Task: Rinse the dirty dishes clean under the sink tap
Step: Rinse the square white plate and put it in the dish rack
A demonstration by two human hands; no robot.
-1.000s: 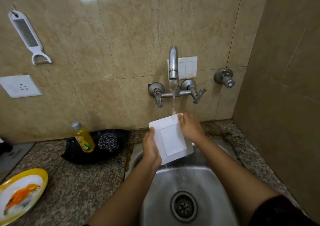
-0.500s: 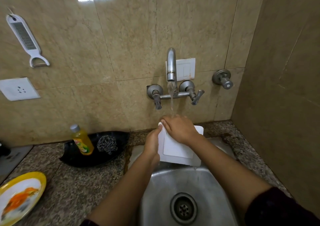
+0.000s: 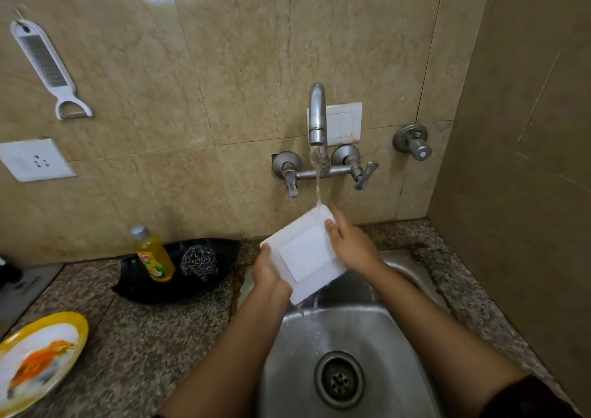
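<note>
Left hand (image 3: pixel 270 275) gripping the lower-left edge of white square plate (image 3: pixel 307 254), thumb over the rim, fingers hidden underneath. Right hand (image 3: pixel 350 244) holding the opposite, upper-right edge, thumb pressed on the plate's broad side, one finger stretched along the rim. Both forearms bare, reaching in from the bottom of view, with dark sleeve (image 3: pixel 537 398) at the right elbow.

Nearest, under the arms: steel sink (image 3: pixel 377 328) with round drain (image 3: pixel 339 379), wet, splashed by water running off the plate's lowest corner. Left of it, speckled granite counter (image 3: pixel 144 337). At the near left edge of view, yellow-rimmed plate (image 3: pixel 38 360) lying flat, smeared orange, well apart from the sink.

A little farther, the white plate itself: held tilted over the back of the basin, not touching the steel, far corner raised into water stream (image 3: pixel 318 190).

Farther back on the counter, against the wall: black tray (image 3: pixel 140 289) carrying yellow dish-soap bottle (image 3: pixel 153 254), leaning, and steel scrubber (image 3: pixel 199 262) just beside it.

Last, on the tiled wall: tap (image 3: pixel 317 113) running, spout directly above the plate's raised corner, with left lever (image 3: pixel 289 176) and right lever (image 3: pixel 363 171) either side. White switch plate (image 3: pixel 345 123) behind the spout. Round valve (image 3: pixel 414 144) off to the right. White socket (image 3: pixel 35 160) far left, with white grater (image 3: pixel 48 65) hanging above it.
</note>
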